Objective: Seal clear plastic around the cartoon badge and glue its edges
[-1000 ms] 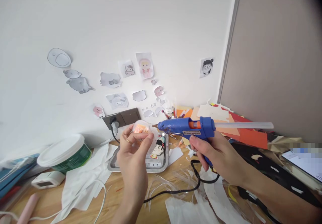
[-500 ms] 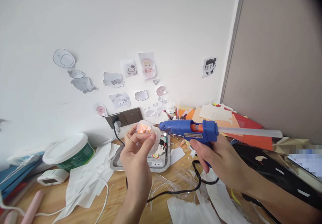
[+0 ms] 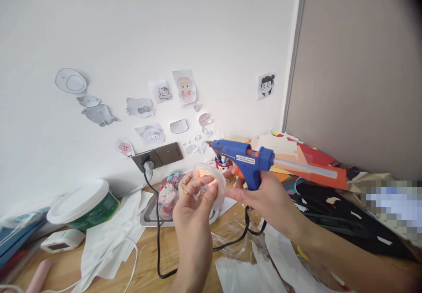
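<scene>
My left hand [image 3: 194, 211] is raised above the desk, its fingers pinched on a small clear plastic piece with an orange bit inside [image 3: 207, 183]. My right hand [image 3: 263, 198] grips the handle of a blue hot glue gun [image 3: 244, 159]. Its nozzle points left and sits above the clear piece, apart from it. A clear glue stick [image 3: 306, 168] sticks out of the gun's back to the right. The gun's black cord [image 3: 158, 231] runs down over the desk to a wall socket [image 3: 148, 159].
A metal tray [image 3: 150, 214] with cartoon cut-outs lies behind my left hand. A green tub with a white lid [image 3: 82, 203] stands at the left. White paper scraps [image 3: 108, 231] and coloured card sheets [image 3: 310, 161] cover the wooden desk. Paper cut-outs [image 3: 99, 110] hang on the wall.
The glue gun's nozzle has lifted up and away from the clear piece. My left hand moved right and a little lower, closer to my right hand.
</scene>
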Demonstrator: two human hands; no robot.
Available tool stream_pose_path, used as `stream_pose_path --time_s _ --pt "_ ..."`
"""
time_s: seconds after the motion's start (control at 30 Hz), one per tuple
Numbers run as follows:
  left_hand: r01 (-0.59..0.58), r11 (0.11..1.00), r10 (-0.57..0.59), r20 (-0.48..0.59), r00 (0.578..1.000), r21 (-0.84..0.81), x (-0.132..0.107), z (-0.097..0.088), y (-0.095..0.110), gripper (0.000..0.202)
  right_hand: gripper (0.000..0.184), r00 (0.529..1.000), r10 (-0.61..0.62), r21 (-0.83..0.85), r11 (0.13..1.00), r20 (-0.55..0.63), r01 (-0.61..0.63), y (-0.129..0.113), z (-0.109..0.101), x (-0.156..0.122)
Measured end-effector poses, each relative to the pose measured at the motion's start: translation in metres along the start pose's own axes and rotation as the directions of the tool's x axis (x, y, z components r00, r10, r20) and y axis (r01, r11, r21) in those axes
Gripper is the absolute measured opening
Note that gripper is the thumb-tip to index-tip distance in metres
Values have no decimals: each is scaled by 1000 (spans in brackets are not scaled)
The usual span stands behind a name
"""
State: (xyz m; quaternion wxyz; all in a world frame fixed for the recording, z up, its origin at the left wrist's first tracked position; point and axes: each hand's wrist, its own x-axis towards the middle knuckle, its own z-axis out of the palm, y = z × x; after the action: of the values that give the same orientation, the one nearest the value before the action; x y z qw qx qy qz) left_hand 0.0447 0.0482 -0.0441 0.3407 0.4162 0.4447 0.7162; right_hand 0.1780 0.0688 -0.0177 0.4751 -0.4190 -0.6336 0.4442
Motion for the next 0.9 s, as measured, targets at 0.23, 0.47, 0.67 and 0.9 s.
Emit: stream_pose_path --time_s 0.23,0.47,0.67,0.9 --pt "124 979 -127 -8 992 -162 -7 7 20 48 8 998 -59 138 989 -5 59 4 -2 0" --pt "302 953 -288 200 936 -39 1 -2 24 18 8 993 -23 203 979 115 -1 2 -1 1" --pt "356 932 -339 194 920 -60 -1 -4 20 12 15 994 -2 229 973 109 -23 2 -3 1" --pt "439 891 -405 237 883 -112 -2 -4 20 11 16 993 45 270 960 109 -73 3 -3 2"
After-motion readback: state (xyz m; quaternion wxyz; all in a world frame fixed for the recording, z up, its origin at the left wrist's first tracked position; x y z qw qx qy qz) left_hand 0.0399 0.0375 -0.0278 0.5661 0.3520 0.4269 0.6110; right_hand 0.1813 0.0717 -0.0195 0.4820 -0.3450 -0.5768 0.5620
